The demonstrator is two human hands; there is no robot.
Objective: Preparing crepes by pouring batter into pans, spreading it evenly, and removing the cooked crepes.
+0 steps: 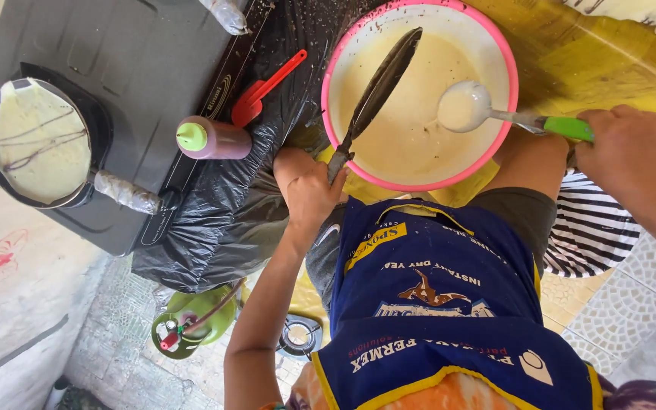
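1. Both hands are occupied. Left hand (309,190) is closed around the handle of a long, dark, flat spatula (377,91); its narrow blade rises across the bowl, resting against the rim and crusted with batter. Right hand (635,159) is closed on the green plastic handle of a metal ladle (468,106), whose round cup, coated pale, sits above the batter near the bowl's middle.
2. Black stove top (138,61), flat and matte, fills the upper left.
3. Blue apron (434,304), yellow-edged cloth with printed lettering, covers the person's front, low centre.
4. Crumpled black plastic sheet (221,220), glossy and wrinkled, lies between stove and bowl, speckled with batter drops.
5. Big round bowl (495,45), white inside with a pink rim, holds smooth cream-coloured batter (411,144); it stands on a yellow surface (571,53) just ahead of the person.
6. Striped black-and-white cloth (594,228) lies under the right forearm.
7. Round dark pan (39,140) on the stove's left holds a thin pale crepe streaked with dark lines; its handle is wrapped in foil.
8. Green gas cylinder (191,319) with red fitting stands on the tiled floor below.
9. Squeeze bottle (218,139), dark contents, green cap, lies on its side just beside the plastic sheet.
10. Red plastic scoop (263,87) lies slantwise above the bottle, well apart from both hands.
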